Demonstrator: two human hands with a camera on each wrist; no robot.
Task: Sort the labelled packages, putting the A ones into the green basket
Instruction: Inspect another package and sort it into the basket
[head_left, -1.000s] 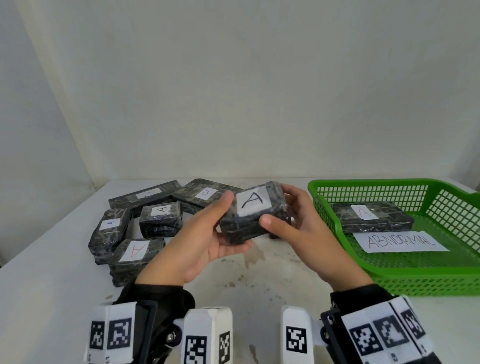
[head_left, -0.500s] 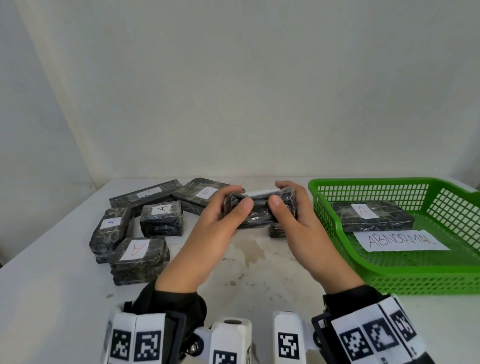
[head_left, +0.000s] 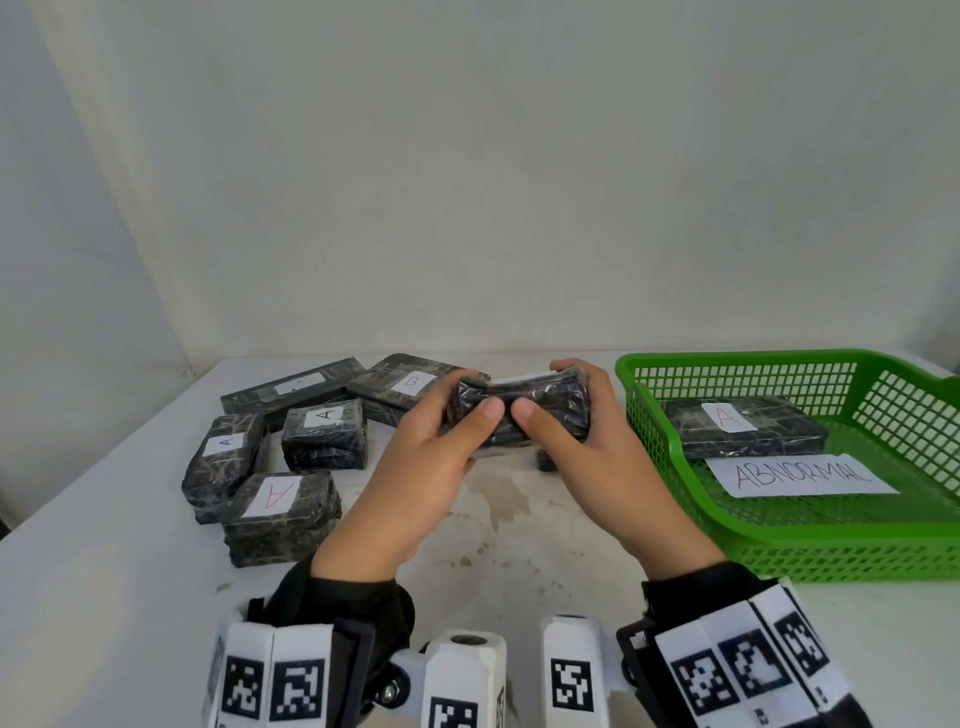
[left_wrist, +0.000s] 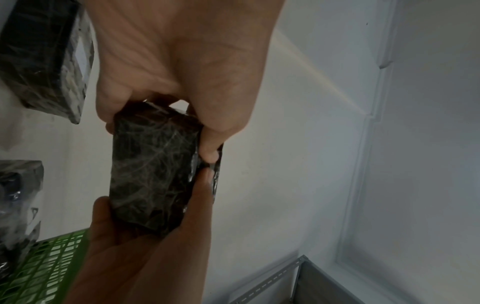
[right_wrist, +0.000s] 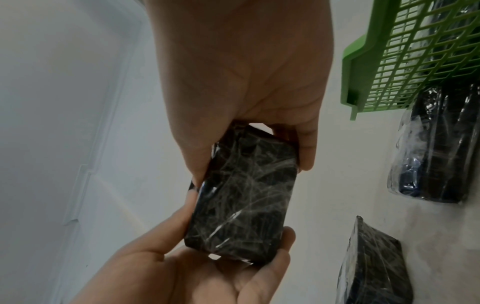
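Note:
A dark wrapped package (head_left: 540, 410) hangs above the table's middle, gripped by both hands. My left hand (head_left: 441, 441) holds its left end and my right hand (head_left: 571, 431) its right end, thumbs on the near side. Its white label faces up and away, only an edge showing. The wrist views show its dark underside (left_wrist: 153, 174) (right_wrist: 244, 205) between the fingers. The green basket (head_left: 675, 467) stands at the right with one package marked A (head_left: 743, 426) and an "ABNORMAL" paper (head_left: 800, 475) inside.
On the left of the white table (head_left: 104, 571) lie several dark packages: ones marked A (head_left: 275, 499) (head_left: 223, 447) (head_left: 324, 421) (head_left: 296, 387), and one marked B (head_left: 410, 384). A small dark piece (head_left: 545, 460) lies under my hands. A white wall stands close behind.
Both hands have tipped the package so its A label turned from facing me to facing up and away. The hands moved slightly forward and both thumbs now press its near side.

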